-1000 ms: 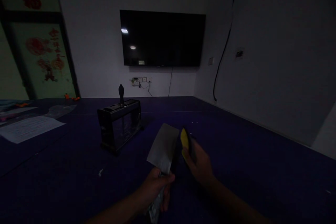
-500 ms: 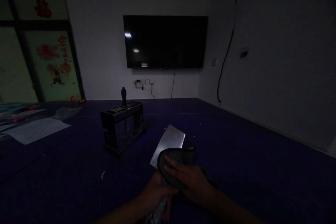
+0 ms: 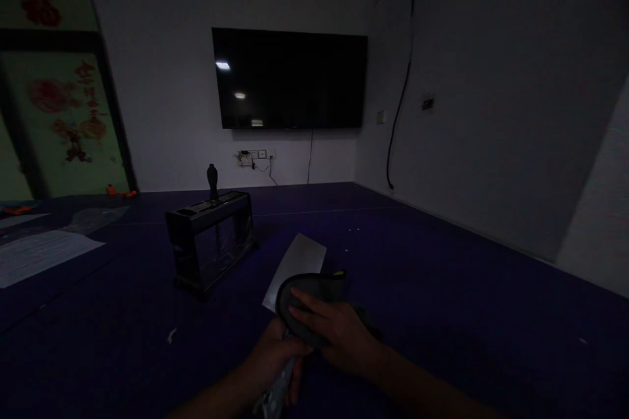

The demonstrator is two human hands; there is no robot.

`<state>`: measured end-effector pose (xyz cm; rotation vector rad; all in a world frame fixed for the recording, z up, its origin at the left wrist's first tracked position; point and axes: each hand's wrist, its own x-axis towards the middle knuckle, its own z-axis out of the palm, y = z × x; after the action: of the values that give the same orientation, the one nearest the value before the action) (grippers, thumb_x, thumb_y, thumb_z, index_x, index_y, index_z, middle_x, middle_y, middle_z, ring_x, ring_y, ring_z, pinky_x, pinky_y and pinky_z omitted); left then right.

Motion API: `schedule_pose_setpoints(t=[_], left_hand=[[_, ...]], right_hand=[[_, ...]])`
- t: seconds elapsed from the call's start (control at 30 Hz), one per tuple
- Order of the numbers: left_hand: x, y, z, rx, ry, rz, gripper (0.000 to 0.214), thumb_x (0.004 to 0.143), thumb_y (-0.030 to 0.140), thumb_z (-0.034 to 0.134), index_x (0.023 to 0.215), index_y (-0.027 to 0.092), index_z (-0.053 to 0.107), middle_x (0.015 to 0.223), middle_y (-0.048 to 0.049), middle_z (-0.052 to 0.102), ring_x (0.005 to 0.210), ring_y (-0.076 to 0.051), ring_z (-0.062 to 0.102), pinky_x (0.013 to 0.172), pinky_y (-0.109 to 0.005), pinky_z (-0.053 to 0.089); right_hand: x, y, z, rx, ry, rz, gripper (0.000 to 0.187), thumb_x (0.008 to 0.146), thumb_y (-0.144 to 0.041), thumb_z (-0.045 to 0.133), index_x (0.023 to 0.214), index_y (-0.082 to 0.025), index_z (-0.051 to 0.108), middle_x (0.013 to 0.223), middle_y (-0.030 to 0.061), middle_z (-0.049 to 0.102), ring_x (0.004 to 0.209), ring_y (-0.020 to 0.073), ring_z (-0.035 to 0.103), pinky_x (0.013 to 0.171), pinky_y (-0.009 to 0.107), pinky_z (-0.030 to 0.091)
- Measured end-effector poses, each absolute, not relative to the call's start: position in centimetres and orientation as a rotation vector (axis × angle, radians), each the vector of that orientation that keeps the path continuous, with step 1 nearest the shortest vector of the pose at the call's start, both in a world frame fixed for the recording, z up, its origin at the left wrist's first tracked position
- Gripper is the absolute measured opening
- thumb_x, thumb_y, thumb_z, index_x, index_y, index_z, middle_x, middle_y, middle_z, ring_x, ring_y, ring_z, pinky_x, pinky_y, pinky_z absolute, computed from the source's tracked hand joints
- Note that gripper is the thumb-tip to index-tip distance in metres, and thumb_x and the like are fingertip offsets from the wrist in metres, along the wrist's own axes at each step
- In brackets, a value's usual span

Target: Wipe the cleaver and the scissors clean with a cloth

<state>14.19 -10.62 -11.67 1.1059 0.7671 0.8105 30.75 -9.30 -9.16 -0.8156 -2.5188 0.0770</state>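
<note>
Left grip (image 3: 272, 348) holds blade (image 3: 299, 258) by handle (image 3: 276, 393), long axis near-left to far-right; right grip (image 3: 344, 335) holds grey cloth (image 3: 317, 285) over blade's near part.

Black knife block (image 3: 221, 209) w/ upright handle (image 3: 212, 182) obstructs fwd-L of L hand (image 3: 272, 355); gap btwn block & cleaver (image 3: 299, 255) passable but tight. Blade juts fwd past both hands; grey cloth (image 3: 319, 286) & R hand (image 3: 339, 335) block its lower part from above. R of hands: wide room over purple surface (image 3: 466, 288) to R wall (image 3: 491, 144), just tiny scraps, all low.
</note>
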Motion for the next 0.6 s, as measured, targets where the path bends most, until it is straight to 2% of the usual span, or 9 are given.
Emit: schedule_pose_setpoints(t=[0.13, 0.27, 0.37, 0.6], left_hand=[[14.27, -10.70, -11.44, 1.115, 0.781, 0.816, 0.041, 0.054, 0.034, 0.064, 0.085, 0.009, 0.056, 0.034, 0.0018, 0.051, 0.026, -0.015, 0.046, 0.028, -0.020, 0.028], [14.35, -10.90, -11.34, 1.127, 0.805, 0.820, 0.032, 0.055, 0.036, 0.064, 0.072, 0.010, 0.057, 0.034, 0.0004, 0.051, 0.027, -0.015, 0.046, 0.028, -0.021, 0.029], [14.45, -10.98, -11.31, 1.121, 0.820, 0.835, 0.026, 0.052, 0.035, 0.063, 0.058, 0.012, 0.055, 0.033, -0.0002, 0.050, 0.026, -0.014, 0.045, 0.028, -0.021, 0.030], [14.57, -11.12, -10.99, 1.094, 0.836, 0.842, 0.022, 0.052, 0.033, 0.061, 0.054, 0.012, 0.055, 0.031, -0.0009, 0.050, 0.025, -0.014, 0.045, 0.027, -0.021, 0.031]], right_hand=[[30.69, -9.35, -9.35, -0.738, -2.524, 0.059, 0.066, 0.069, -0.006, 0.047, 0.131, -0.028, 0.039, 0.141, 0.0026, 0.029, 0.116, 0.0196, 0.047, 0.088, 0.031, 0.043], [30.67, -9.39, -9.42, -0.637, -2.541, 0.111, 0.071, 0.064, -0.002, 0.045, 0.130, -0.029, 0.040, 0.136, 0.0000, 0.038, 0.116, 0.0175, 0.048, 0.090, 0.029, 0.042], [30.68, -9.33, -9.31, -0.608, -2.536, 0.163, 0.066, 0.067, -0.004, 0.045, 0.128, -0.029, 0.043, 0.134, -0.0003, 0.041, 0.114, 0.0167, 0.050, 0.089, 0.028, 0.043], [30.60, -9.43, -9.12, -0.595, -2.506, 0.171, 0.060, 0.071, -0.008, 0.047, 0.128, -0.028, 0.044, 0.134, -0.0003, 0.042, 0.114, 0.0173, 0.050, 0.091, 0.029, 0.043]])
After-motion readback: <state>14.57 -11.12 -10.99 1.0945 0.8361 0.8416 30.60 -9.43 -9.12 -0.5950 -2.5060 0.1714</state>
